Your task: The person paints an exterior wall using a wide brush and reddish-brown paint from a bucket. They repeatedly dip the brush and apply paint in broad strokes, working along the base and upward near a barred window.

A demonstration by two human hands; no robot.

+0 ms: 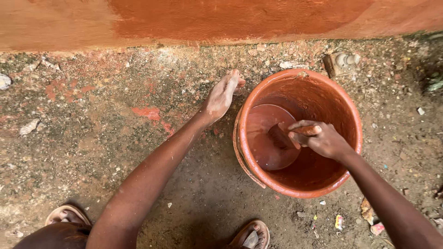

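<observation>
Where the bucket (298, 133) stands right of centre, the right hand (323, 139) grips a brush (282, 137) dipped in its red paint (267, 138). Left hand (221, 96), flat and open, touches the rim's upper left. Bare ground (101, 143) lies open leftward; one painted wall (221, 18) spans the top; two small wrappers (339, 222) lie lower right.

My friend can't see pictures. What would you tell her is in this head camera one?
A person's right hand dips a brush into reddish-brown paint in an orange bucket standing on dirt ground. Their left hand rests open against the bucket's outer rim, below a wall painted the same colour.
</observation>
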